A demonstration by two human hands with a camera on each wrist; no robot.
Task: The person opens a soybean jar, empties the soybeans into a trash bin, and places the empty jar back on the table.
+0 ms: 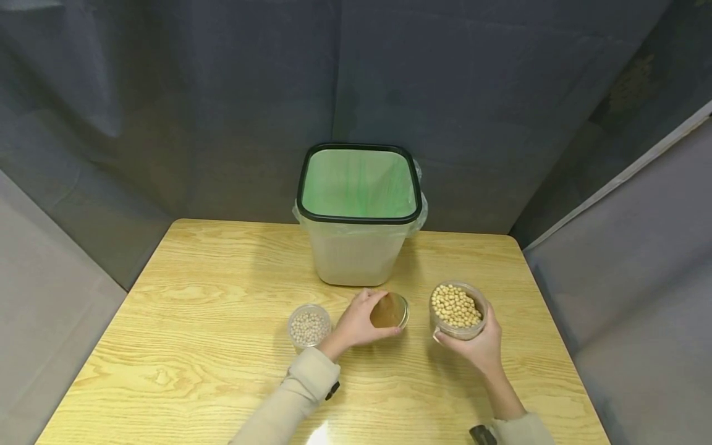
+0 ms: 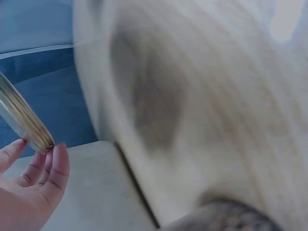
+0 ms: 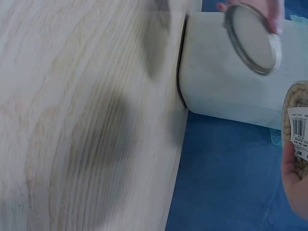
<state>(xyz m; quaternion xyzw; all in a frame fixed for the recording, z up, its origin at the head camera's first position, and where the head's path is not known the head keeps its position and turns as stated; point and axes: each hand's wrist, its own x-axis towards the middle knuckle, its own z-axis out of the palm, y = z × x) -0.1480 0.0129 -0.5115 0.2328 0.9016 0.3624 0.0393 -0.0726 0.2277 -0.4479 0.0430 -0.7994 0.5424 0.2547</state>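
My left hand (image 1: 361,321) pinches a round jar lid (image 1: 391,310) by its rim, tilted above the table in front of the bin. The left wrist view shows the lid's ridged edge (image 2: 26,118) between thumb and fingers. My right hand (image 1: 481,346) grips a clear jar (image 1: 457,310) that stands open at the top and is filled with yellow round beans. A white barcode label (image 3: 299,130) is on the jar's side or base in the right wrist view. Near my left forearm is a second clear jar (image 1: 309,326) of paler beans, without a lid.
A pale bin (image 1: 356,253) with a black rim and a plastic liner stands at the far middle of the wooden table (image 1: 194,309). Dark cloth (image 1: 250,111) hangs behind the table, with grey panels on both sides.
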